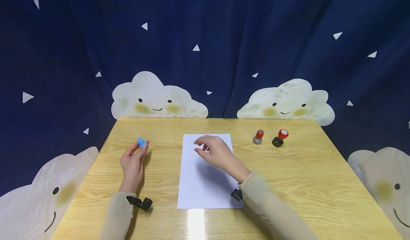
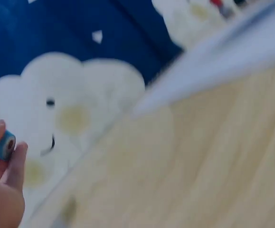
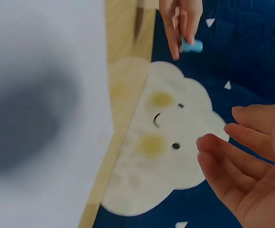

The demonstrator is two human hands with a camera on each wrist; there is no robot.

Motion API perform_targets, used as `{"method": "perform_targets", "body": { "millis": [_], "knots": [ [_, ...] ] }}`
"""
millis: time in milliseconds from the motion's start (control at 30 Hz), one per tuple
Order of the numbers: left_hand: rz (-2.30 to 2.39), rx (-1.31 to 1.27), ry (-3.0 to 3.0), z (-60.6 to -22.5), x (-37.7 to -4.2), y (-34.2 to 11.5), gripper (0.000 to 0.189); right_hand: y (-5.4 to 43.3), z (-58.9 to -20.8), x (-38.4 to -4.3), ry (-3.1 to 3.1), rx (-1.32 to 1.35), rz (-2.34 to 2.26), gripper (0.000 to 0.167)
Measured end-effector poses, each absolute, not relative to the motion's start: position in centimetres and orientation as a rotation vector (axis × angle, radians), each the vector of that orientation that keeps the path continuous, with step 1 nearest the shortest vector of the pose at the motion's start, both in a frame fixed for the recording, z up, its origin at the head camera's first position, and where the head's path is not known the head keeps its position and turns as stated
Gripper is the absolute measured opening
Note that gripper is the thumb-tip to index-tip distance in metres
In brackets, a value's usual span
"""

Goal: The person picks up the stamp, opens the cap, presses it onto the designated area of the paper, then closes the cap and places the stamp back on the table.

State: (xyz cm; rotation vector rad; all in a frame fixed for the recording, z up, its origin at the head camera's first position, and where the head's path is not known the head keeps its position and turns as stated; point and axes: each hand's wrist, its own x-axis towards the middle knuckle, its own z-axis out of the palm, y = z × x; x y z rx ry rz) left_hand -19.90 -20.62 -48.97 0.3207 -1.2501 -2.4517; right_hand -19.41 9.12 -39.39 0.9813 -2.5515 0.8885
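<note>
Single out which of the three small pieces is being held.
The blue piece, pinched in the left hand; the red-and-grey piece and the red-and-black piece stand untouched on the table.

The blue piece [image 1: 141,142] looks plastic, the paper [image 1: 193,186] matt, the wood-grained table [image 1: 298,176] glossy.

Person wears long slvs, approx. lt. beige, plain: L sleeve [image 1: 116,215] & R sleeve [image 1: 275,208] match in colour, both reaching the wrist, w/ a few soft creases nr the cuffs. L hand [image 1: 132,167] & R hand [image 1: 217,153] bare. Blk fitting at each wrist: L fitting [image 1: 140,202] bar-like w/ chunky rounded end; R fitting [image 1: 237,194] small, blocky, partly hidden nr cuff. Finer details too sm. to tell.
</note>
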Motion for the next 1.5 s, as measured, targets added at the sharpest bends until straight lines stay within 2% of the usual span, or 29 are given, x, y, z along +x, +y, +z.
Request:
{"method": "perform_targets", "body": {
  "millis": [233, 467, 833, 1100, 1400, 1500],
  "knots": [
    [-2.104, 0.446, -1.652, -50.9, -20.6, -24.0, 0.04, 12.2, -40.8, -19.8, -2.606, 0.864, 0.806, 0.013],
    [-1.653, 0.467, -2.081, -51.7, -21.3, -25.7, 0.035, 14.7, -41.2, -20.0, -2.626, 0.797, 0.804, 0.013],
    [-1.442, 0.444, -2.331, -52.2, -21.8, -26.8, 0.032, 16.9, -41.5, -19.9, -2.636, 0.722, 0.842, 0.013],
    [-1.436, 0.434, -2.359, -52.2, -21.8, -27.1, 0.034, 18.6, -42.4, -19.3, -2.714, 0.627, 0.85, 0.016],
    [-1.722, 0.521, -2.085, -50.3, -20.7, -26.3, 0.063, 21.0, -43.5, -19.1, -2.775, 0.489, 0.792, 0.017],
    [-1.787, 0.557, -1.858, -48.6, -20.2, -24.7, 0.058, 22.0, -43.5, -19.1, -2.787, 0.45, 0.767, 0.017]
  ]
}}
